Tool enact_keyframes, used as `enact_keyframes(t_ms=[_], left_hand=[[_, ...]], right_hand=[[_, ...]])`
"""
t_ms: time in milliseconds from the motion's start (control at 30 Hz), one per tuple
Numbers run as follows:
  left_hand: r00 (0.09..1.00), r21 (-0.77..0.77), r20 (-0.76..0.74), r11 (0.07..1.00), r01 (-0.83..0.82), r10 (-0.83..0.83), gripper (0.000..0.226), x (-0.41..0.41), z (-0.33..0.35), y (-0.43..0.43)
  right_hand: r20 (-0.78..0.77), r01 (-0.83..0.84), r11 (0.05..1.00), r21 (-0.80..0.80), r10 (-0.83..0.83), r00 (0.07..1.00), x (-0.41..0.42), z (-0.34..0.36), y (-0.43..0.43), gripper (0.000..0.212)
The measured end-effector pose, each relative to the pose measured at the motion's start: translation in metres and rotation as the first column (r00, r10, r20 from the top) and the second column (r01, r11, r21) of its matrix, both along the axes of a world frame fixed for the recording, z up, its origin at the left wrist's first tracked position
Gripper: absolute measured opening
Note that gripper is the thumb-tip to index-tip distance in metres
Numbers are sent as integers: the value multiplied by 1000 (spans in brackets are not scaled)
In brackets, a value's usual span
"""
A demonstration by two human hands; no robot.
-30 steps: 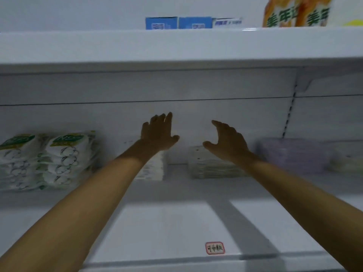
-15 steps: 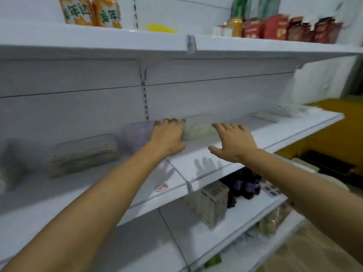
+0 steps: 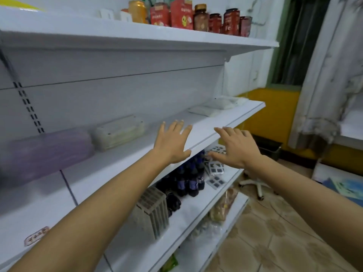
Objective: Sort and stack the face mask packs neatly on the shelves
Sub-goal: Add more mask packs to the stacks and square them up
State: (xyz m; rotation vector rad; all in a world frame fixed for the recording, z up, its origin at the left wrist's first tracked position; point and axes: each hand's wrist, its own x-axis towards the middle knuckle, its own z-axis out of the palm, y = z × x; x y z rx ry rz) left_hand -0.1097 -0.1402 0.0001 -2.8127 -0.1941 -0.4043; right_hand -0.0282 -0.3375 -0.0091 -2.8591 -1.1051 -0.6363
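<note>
you've swung right: left hand [image 3: 172,143] and right hand [image 3: 234,147] both spread, empty, now heading for the loose white packs [image 3: 216,107] upper right.

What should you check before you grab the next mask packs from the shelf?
1. Left hand free to grab: ok, fingers spread and holding nothing.
2. Right hand free to grab: ok, open and holding nothing.
3. Loose white packs in sight: ok, they lie flat at the far right end of the middle shelf.
4. Hands at those packs: not ok, both hover short of them, near the shelf's front edge.
5. Stacks to match: ok, a purple stack and a pale stack sit at the back on the left.
6. What the white packs are exactly: cannot tell, too blurry.
</note>
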Motion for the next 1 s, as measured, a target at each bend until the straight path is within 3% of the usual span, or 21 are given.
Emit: enact_keyframes(t_ms=[233,500,633,1000], left_hand=[[998,-80,36,995,55,-53,81,129,-15,14],[992,-139,92,985,98,-86,73,268,-21,33],[998,-189,33,980,64,-58,73,301,-35,51],[996,-271,20,959,-83,92,73,385,-42,95]], right_hand=[[12,34,998,-57,-34,999,117,-2,8,87],[-52,104,995,-12,-104,993,248,-3,27,83],[-115,115,993,0,-114,987,296,-15,39,84],[-188,-58,992,115,79,979,427,-20,112,69]])
